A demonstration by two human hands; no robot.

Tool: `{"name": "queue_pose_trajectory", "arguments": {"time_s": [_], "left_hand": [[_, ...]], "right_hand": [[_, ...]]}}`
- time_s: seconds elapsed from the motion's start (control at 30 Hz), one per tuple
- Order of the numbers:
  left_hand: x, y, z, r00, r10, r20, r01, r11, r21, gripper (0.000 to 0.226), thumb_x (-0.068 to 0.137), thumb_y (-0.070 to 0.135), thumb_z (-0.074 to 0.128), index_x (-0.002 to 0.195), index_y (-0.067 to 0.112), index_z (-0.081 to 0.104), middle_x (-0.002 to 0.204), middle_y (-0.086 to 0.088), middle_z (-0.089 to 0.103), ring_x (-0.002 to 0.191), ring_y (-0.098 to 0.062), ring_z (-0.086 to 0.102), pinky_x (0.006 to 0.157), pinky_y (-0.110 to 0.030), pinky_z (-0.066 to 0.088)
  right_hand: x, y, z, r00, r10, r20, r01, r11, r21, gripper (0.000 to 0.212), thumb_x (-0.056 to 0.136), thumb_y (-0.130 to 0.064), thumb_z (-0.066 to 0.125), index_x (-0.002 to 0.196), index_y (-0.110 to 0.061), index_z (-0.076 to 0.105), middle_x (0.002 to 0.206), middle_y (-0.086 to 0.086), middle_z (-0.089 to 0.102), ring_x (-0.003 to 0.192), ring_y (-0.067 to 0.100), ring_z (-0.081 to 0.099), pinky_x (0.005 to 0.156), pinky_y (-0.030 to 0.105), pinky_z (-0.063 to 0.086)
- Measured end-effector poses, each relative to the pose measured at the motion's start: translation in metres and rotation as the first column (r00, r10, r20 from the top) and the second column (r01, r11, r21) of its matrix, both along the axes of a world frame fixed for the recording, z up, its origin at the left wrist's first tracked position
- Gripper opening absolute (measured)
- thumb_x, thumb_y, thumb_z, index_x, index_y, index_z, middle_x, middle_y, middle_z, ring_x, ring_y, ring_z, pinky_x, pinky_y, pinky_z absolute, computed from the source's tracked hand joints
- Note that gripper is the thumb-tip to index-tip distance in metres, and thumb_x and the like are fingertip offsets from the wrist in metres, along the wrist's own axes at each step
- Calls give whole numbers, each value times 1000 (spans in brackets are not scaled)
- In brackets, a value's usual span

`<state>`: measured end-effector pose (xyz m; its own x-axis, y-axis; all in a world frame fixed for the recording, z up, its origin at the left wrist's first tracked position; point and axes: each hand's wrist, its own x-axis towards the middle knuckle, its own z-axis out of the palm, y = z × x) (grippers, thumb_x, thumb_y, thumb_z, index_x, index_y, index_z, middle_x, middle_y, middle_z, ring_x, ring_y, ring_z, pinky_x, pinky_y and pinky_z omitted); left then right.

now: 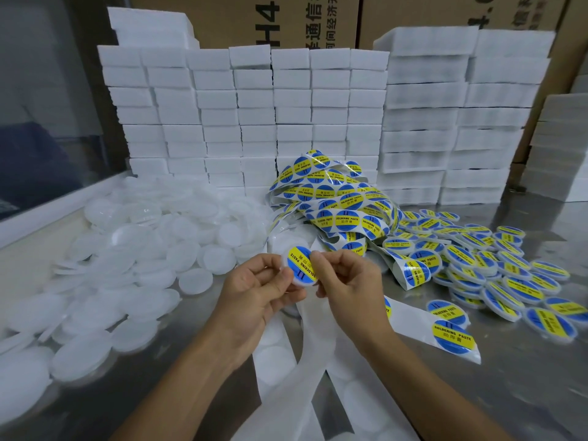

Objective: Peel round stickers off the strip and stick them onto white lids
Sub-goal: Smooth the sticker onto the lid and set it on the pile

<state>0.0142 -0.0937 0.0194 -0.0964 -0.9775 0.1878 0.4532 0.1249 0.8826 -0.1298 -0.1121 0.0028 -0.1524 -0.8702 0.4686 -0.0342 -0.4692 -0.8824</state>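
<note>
A white lid (300, 267) with a blue-and-yellow round sticker on its face is held above the table's middle. My left hand (254, 291) grips its left edge with curled fingers. My right hand (345, 281) pinches its right edge, thumb on the sticker. The sticker strip (337, 202) lies tangled behind the hands, and its peeled white backing (286, 354) trails under my wrists. Another length of strip with stickers (451, 335) lies to the right.
A heap of bare white lids (127, 249) covers the left of the steel table (509, 393). Stickered lids (496, 265) are piled at the right. Stacks of white foam blocks (254, 116) and cardboard boxes (286, 20) wall the back.
</note>
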Motion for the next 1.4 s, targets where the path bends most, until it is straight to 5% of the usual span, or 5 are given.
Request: {"name": "queue_pose_trajectory", "arguments": {"time_s": [0.4,0.67,0.93,1.1,1.4], "left_hand": [[1,1,-3,994,-27,102,33,997,-62,18,71,10,66,82,2,56,83,-15,73,72,-23,71,61,-27,57],[0,0,-7,933,32,358,38,982,-186,10,88,-9,58,84,-1,55,80,-13,64,72,-17,63,57,-29,56],[8,-1,-3,967,54,250,-22,992,-127,10,93,-5,52,89,4,53,79,-11,72,66,-16,65,51,-28,53],[13,-7,-4,938,243,247,-232,970,-71,17,95,1,53,87,11,64,70,-4,71,58,-18,56,43,-23,41],[2,-10,-10,888,333,317,-299,942,-152,9,95,15,59,93,11,68,54,-13,58,37,-19,44,39,-25,41]], "right_hand": [[0,-1,-5,996,-23,-81,25,1000,17,28,95,-29,63,75,-9,59,50,-5,61,44,4,53,49,19,41],[0,2,-7,988,-96,-123,110,988,111,63,65,-71,73,73,-12,55,58,5,60,52,14,52,53,32,45],[-2,1,-5,994,86,-68,-85,996,11,9,94,-14,64,94,-7,59,55,1,64,48,10,59,53,21,46],[5,7,-4,970,147,-192,-150,989,1,29,85,-19,76,109,-28,62,60,13,64,58,33,61,60,36,50],[1,3,0,987,137,-89,-136,991,15,7,93,-11,65,96,-17,63,68,17,67,49,14,60,54,23,46]]}}
